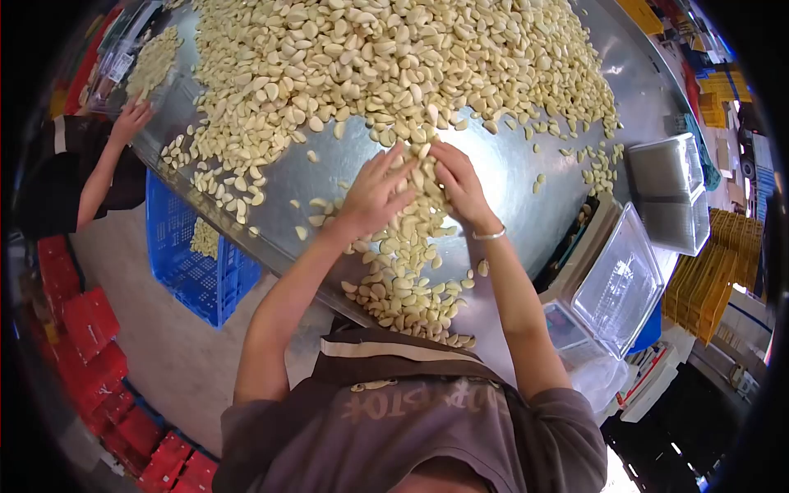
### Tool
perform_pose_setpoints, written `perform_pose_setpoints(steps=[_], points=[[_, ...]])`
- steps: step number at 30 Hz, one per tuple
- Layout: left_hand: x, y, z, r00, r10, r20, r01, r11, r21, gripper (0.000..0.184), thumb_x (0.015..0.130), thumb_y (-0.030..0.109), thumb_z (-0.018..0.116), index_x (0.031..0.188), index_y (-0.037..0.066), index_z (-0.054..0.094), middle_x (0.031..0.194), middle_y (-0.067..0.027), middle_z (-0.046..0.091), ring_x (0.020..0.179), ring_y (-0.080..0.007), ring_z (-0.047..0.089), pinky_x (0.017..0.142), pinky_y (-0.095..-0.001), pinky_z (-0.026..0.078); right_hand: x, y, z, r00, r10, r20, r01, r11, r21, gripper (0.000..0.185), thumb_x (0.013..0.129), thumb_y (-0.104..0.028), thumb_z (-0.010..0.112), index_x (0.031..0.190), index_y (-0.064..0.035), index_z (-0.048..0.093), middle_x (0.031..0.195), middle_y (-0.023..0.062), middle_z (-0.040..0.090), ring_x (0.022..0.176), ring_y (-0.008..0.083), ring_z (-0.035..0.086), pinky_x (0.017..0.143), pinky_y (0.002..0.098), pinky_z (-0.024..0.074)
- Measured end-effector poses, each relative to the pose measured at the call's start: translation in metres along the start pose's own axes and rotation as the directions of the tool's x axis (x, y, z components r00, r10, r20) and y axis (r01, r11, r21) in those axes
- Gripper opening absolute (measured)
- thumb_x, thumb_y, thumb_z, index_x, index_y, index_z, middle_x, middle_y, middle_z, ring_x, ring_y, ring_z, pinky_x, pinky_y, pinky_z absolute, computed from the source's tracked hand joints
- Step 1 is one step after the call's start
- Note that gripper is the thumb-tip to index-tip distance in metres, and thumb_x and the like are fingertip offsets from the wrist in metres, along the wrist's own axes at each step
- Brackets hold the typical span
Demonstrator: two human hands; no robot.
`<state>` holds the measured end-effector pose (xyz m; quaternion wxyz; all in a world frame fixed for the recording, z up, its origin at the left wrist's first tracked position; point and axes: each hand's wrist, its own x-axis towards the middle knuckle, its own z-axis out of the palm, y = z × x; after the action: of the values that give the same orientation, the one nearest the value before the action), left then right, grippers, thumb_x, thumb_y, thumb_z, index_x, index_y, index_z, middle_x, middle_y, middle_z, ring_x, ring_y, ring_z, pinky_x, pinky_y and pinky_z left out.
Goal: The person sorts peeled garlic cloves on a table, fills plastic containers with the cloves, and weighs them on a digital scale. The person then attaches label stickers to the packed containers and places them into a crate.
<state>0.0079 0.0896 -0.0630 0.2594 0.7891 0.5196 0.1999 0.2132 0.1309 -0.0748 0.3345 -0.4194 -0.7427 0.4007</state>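
Pale peeled garlic cloves (pixel 394 57) lie heaped on a metal table (pixel 304 185), and a narrower band of cloves (pixel 411 271) runs from the heap toward my body. My left hand (pixel 374 195) rests on the left side of this band, its fingers stretched out and apart over the cloves. On the opposite side, my right hand (pixel 464 185), with a bangle at the wrist, touches the cloves with fingers extended and thumb apart. Several cloves lie between the two hands. Neither hand is wrapped round a clove that I can see.
Another person's hand (pixel 130 122) is at the table's left edge, near a smaller clove pile (pixel 154 62). A blue crate (pixel 185 255) stands below that edge. Clear plastic containers (pixel 620 283) are at the right. Red crates (pixel 94 320) line the floor at left.
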Motion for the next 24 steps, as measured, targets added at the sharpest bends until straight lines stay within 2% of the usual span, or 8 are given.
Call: perform_pose_setpoints(steps=[4, 9, 10, 13, 16, 18, 23, 24], points=[[-0.06, 0.047, 0.007, 0.978, 0.057, 0.2, -0.093, 0.98, 0.178, 0.062, 0.082, 0.046, 0.056, 0.135, 0.018, 0.04, 0.148, -0.0155, 0.018, 0.13, -0.0442, 0.025, 0.106, -0.0531, 0.02, -0.076, -0.032, -0.005, 0.985, 0.102, 0.143, -0.027, 0.892, -0.451, 0.042, 0.089, -0.027, 0.048, 0.13, -0.0149, 0.048, 0.14, 0.0105, 0.037, 0.13, 0.0345, 0.029, 0.107, 0.052, 0.0161], [-0.093, 0.071, -0.02, 0.849, 0.266, 0.456, -0.295, 0.956, -0.009, 0.054, 0.077, 0.048, 0.062, 0.121, 0.018, 0.056, 0.141, -0.0114, 0.034, 0.121, -0.0393, 0.04, 0.104, -0.0506, 0.026, -0.136, -0.05, -0.026, 0.971, 0.151, 0.184, -0.076, 0.929, -0.362, 0.045, 0.087, -0.021, 0.052, 0.13, -0.0115, 0.047, 0.141, 0.0135, 0.034, 0.132, 0.0342, 0.026, 0.108, 0.048, 0.0167], [-0.083, 0.06, -0.023, 0.871, 0.309, 0.382, -0.249, 0.948, -0.199, 0.037, 0.078, 0.039, 0.065, 0.106, 0.015, 0.065, 0.126, -0.0109, 0.052, 0.104, -0.0295, 0.055, 0.094, -0.0421, 0.04, -0.136, -0.043, -0.031, 0.985, 0.151, 0.089, -0.124, 0.959, -0.254, 0.044, 0.087, -0.017, 0.052, 0.129, -0.0086, 0.047, 0.139, 0.0153, 0.036, 0.131, 0.0334, 0.029, 0.108, 0.0449, 0.0197], [-0.044, 0.027, -0.034, 0.939, -0.251, 0.235, 0.328, 0.859, -0.392, 0.023, 0.082, 0.021, 0.063, 0.102, 0.011, 0.065, 0.107, -0.0101, 0.062, 0.088, -0.0215, 0.061, 0.075, -0.0315, 0.049, -0.112, -0.015, -0.043, 0.938, 0.3, -0.172, -0.291, 0.954, 0.08, 0.04, 0.09, -0.013, 0.048, 0.129, -0.0009, 0.045, 0.136, 0.0177, 0.039, 0.129, 0.0277, 0.035, 0.106, 0.0364, 0.026], [0.008, -0.02, -0.035, 0.941, -0.326, -0.087, 0.28, 0.898, -0.339, 0.022, 0.084, 0.014, 0.06, 0.104, 0.007, 0.063, 0.098, -0.011, 0.06, 0.087, -0.0229, 0.059, 0.075, -0.0315, 0.048, -0.064, 0.014, -0.047, 0.908, 0.347, -0.236, -0.248, 0.897, 0.366, 0.034, 0.092, -0.008, 0.046, 0.124, 0.0022, 0.049, 0.127, 0.0135, 0.049, 0.118, 0.0195, 0.045, 0.099, 0.0289, 0.0355], [0.034, -0.038, -0.025, 0.93, -0.073, -0.361, 0.035, 0.993, -0.111, 0.023, 0.083, 0.01, 0.058, 0.105, 0.005, 0.06, 0.098, -0.0121, 0.056, 0.088, -0.0271, 0.055, 0.08, -0.0363, 0.045, -0.02, 0.014, -0.046, 0.905, 0.376, -0.199, -0.26, 0.858, 0.443, 0.032, 0.092, -0.009, 0.047, 0.121, 0.0034, 0.051, 0.123, 0.0118, 0.052, 0.111, 0.0162, 0.049, 0.095, 0.026, 0.038], [0.069, -0.056, 0.0, 0.927, 0.03, -0.374, -0.016, 0.999, 0.042, 0.032, 0.083, 0.017, 0.059, 0.114, 0.009, 0.057, 0.115, -0.0156, 0.05, 0.109, -0.0334, 0.046, 0.096, -0.0399, 0.034, 0.061, 0.059, -0.006, 0.972, 0.118, -0.203, -0.065, 0.965, 0.253, 0.031, 0.091, -0.013, 0.05, 0.119, 0.0004, 0.054, 0.118, 0.0114, 0.055, 0.104, 0.016, 0.051, 0.09, 0.0266, 0.0399], [0.066, -0.051, 0.005, 0.938, 0.044, -0.343, -0.017, 0.997, 0.081, 0.034, 0.083, 0.018, 0.059, 0.115, 0.009, 0.057, 0.118, -0.0168, 0.049, 0.111, -0.0337, 0.045, 0.097, -0.0399, 0.034, 0.07, 0.055, -0.001, 0.971, -0.02, -0.24, 0.044, 0.995, 0.095, 0.03, 0.087, -0.017, 0.053, 0.111, -0.0008, 0.059, 0.115, 0.0156, 0.058, 0.107, 0.0285, 0.053, 0.092, 0.0335, 0.04]])
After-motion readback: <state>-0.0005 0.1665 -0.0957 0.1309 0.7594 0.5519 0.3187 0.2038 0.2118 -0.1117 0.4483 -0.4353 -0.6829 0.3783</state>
